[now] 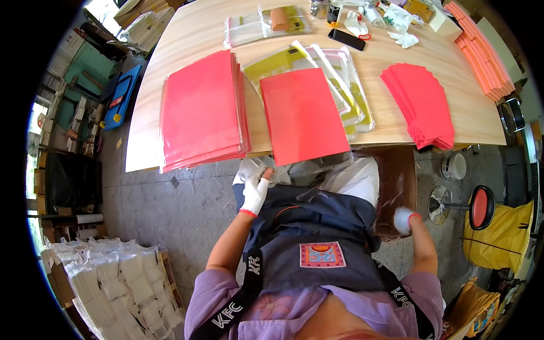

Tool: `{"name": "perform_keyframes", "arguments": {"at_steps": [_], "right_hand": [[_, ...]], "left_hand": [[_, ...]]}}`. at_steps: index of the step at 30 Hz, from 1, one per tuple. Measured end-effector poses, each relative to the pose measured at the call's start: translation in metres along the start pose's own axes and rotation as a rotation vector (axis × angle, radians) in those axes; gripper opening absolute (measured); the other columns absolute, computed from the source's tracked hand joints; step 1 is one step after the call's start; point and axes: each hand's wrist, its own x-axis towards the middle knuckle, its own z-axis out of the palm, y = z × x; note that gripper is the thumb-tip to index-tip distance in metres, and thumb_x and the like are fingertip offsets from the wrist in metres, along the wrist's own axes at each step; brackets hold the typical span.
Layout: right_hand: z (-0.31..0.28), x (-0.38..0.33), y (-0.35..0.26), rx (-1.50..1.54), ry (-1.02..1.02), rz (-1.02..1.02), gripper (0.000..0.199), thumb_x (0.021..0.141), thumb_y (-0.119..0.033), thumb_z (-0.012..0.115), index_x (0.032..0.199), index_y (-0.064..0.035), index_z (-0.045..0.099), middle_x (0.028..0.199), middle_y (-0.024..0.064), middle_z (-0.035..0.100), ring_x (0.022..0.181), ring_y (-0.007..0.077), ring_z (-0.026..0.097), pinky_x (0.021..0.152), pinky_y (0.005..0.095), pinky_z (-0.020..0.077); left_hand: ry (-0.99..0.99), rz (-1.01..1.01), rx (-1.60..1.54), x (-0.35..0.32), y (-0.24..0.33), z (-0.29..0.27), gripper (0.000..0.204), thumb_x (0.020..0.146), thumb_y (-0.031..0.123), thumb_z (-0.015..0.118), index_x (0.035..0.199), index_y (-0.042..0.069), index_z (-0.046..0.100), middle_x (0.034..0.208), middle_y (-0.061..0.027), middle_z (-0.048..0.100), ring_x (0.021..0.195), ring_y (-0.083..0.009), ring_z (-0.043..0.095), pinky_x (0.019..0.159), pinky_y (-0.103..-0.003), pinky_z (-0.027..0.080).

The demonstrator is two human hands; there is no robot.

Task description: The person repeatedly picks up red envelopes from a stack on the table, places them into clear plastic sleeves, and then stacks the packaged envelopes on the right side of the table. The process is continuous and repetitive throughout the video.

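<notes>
Spreading across the upper half of the view, the wooden table (187,22) carries everything, so start there and work down in size. At about ten o'clock lies the thick stack of red sheets in clear sleeves (201,110), squared up and overhanging the near edge a little. Dead centre at twelve sits the single red sheet (303,113), flat on a spread of clear bags with yellow inserts (351,99), its near edge just past the table rim. Over at two o'clock, the fanned pile of smaller red sheets (422,105); beyond it, at the far right rim, a row of orange foam strips (481,56). A black phone (347,39) lies at the far side.

Now the hands, both in white gloves. The left hand (255,192) sits below the table edge, fingers together and laid on a crumpled clear plastic bag (306,170) in the lap, just under that single red sheet. The right hand (402,220) hangs out at four o'clock, fist-like; whether it grips anything, I cannot tell.

That bag looks feather-light, limp and slick, likely to slide through cotton gloves; pinching an open edge or corner seems the surest hold
</notes>
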Motion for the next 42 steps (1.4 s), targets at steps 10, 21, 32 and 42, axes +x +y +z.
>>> {"name": "perform_keyframes", "arguments": {"at_steps": [10, 21, 32, 42], "right_hand": [[-0.206, -0.057, -0.106, 0.444, 1.367, -0.369, 0.033, 0.068, -0.027, 0.068, 0.097, -0.0145, 0.058, 0.111, 0.0034, 0.055, 0.103, 0.0239, 0.052, 0.081, 0.0384, 0.0435], [-0.231, -0.023, -0.147, 1.34, 0.875, -0.187, 0.03, 0.078, -0.032, 0.065, 0.075, -0.0029, 0.058, 0.071, 0.0127, 0.061, 0.065, 0.024, 0.056, 0.061, 0.0341, 0.0423], [-0.236, -0.023, -0.195, 2.058, 0.04, -0.795, 0.026, 0.092, -0.025, 0.051, 0.106, -0.0048, 0.056, 0.062, -0.0032, 0.049, 0.042, 0.0053, 0.041, 0.039, 0.0191, 0.0309], [-0.398, -0.061, -0.298, 1.359, 0.548, -0.866, 0.038, 0.085, -0.037, 0.056, 0.072, -0.0025, 0.063, 0.059, 0.0056, 0.061, 0.052, 0.0122, 0.059, 0.05, 0.0256, 0.0442]], "left_hand": [[0.17, 0.838, 0.62, 0.023, 0.016, 0.009, 0.021, 0.061, 0.009, 0.072, 0.078, 0.012, 0.06, 0.097, -0.0064, 0.06, 0.074, -0.0268, 0.056, 0.06, -0.035, 0.046], [0.248, -0.235, -1.006, 0.002, 0.005, 0.015, 0.043, 0.081, -0.005, 0.054, 0.122, 0.001, 0.042, 0.088, -0.0094, 0.059, 0.079, -0.0171, 0.059, 0.072, -0.035, 0.053], [0.004, 0.128, -0.154, -0.02, 0.154, -0.069, 0.048, 0.079, 0.0, 0.058, 0.126, 0.003, 0.049, 0.082, 0.0052, 0.047, 0.069, -0.0043, 0.042, 0.065, -0.017, 0.037], [0.546, 0.191, 0.642, 0.023, 0.068, -0.222, 0.034, 0.089, 0.01, 0.046, 0.12, -0.004, 0.05, 0.116, -0.0131, 0.056, 0.103, -0.0196, 0.054, 0.088, -0.028, 0.041]]}}
